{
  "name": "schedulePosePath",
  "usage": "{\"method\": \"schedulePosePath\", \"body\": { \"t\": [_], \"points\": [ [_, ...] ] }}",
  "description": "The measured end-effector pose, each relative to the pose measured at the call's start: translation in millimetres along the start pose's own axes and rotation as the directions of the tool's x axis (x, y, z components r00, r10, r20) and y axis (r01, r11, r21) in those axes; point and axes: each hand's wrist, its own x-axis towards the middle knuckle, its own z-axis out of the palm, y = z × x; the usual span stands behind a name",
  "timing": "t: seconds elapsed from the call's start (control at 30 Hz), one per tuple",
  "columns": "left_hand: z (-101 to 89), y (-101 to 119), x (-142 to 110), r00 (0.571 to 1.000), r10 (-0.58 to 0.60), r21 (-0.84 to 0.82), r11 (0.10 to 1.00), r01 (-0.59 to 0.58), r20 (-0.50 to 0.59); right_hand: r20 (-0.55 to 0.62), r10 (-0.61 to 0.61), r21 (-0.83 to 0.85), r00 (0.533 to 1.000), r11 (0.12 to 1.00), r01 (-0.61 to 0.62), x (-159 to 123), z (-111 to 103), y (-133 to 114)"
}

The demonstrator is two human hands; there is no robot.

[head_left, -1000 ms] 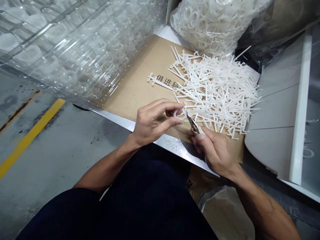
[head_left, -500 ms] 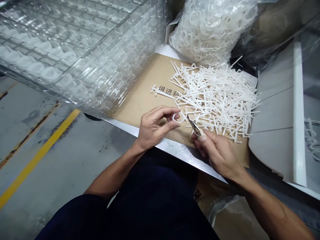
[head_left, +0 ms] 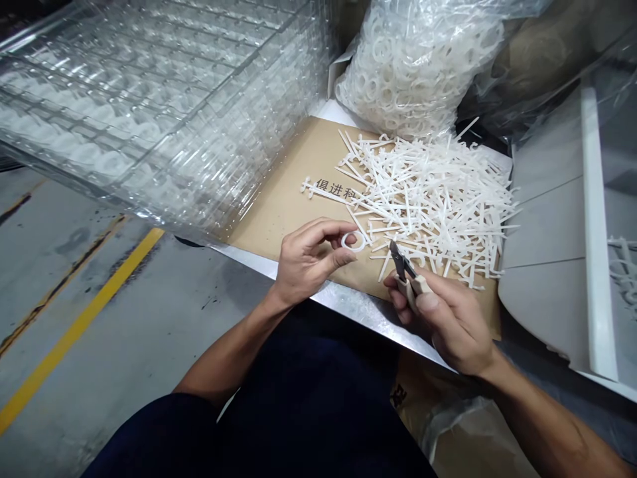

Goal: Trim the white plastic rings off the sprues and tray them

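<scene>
Between thumb and fingers, my left hand [head_left: 313,259] pinches a white plastic ring [head_left: 354,249] above the cardboard sheet [head_left: 279,192]. My right hand [head_left: 448,315] is wrapped round the pale handles of a pair of side cutters [head_left: 404,269]. The cutters' dark jaws point up and to the left, apart from the ring. Just beyond both hands lies a tangled heap of white plastic sprue sticks [head_left: 428,192]. One longer stick [head_left: 328,192] reaches left out of the heap, across printed characters on the cardboard.
Clear plastic trays [head_left: 164,119] filled with white parts are stacked at the left. A clear bag of white rings [head_left: 408,79] stands behind the heap. To the right is a white-edged bin [head_left: 597,232]. The table's metal edge [head_left: 358,309] runs before me.
My right hand has drawn the side cutters right and down, away from the ring, and their handles have spread. The ring in my left hand has turned slightly and now shows its round shape.
</scene>
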Motion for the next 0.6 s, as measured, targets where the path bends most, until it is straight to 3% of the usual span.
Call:
{"method": "schedulePosePath", "body": {
  "t": [0.27,0.47,0.6],
  "points": [
    [-1.3,0.6,-0.1,1.0,0.023,-0.008,1.0,-0.023,0.013,-0.095,-0.072,0.299,0.993,0.949,0.098,-7.5,1.9,0.9],
    [-1.0,-4.4,1.0,0.999,0.044,-0.019,0.999,-0.044,0.008,-0.316,-0.052,0.388,0.947,0.904,0.179,-1.9,1.4,-5.9],
    [2.5,-2.5,-1.2,1.0,-0.018,-0.13,0.991,0.016,-0.009,-0.377,-0.021,0.412,0.926,0.892,0.188,1.4,-1.7,-4.6]
  ]
}}
